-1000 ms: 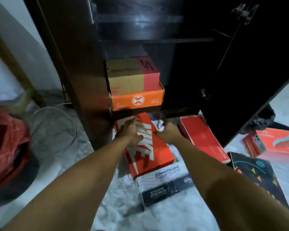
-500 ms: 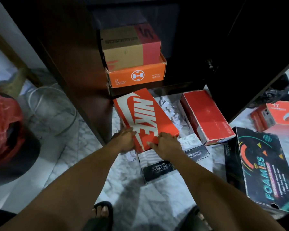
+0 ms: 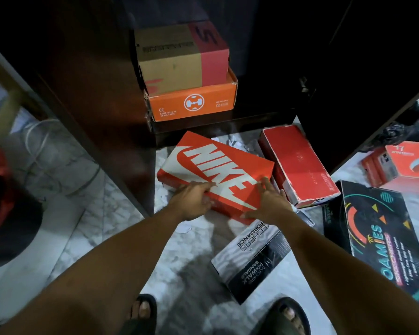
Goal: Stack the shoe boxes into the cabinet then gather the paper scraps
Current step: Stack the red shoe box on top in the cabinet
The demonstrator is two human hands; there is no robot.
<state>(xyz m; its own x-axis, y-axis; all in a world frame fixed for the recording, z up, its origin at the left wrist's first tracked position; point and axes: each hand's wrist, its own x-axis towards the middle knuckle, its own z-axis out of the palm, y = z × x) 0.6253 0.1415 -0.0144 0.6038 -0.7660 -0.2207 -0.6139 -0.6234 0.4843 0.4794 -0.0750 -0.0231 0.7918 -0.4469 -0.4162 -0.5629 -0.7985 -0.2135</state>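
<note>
Gripping orange shoe box (image 3: 218,172) at its near end: left hand (image 3: 194,201) at 8 o'clock, right hand (image 3: 272,204) at 4 o'clock, fingers clasping its edges.

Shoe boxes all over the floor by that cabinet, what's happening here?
A person grips the near end of the Nike box with left hand and right hand, before the open cabinet. Inside, a brown box sits on an orange box. A red box, grey box, black box and paper scraps lie on the floor.
</note>
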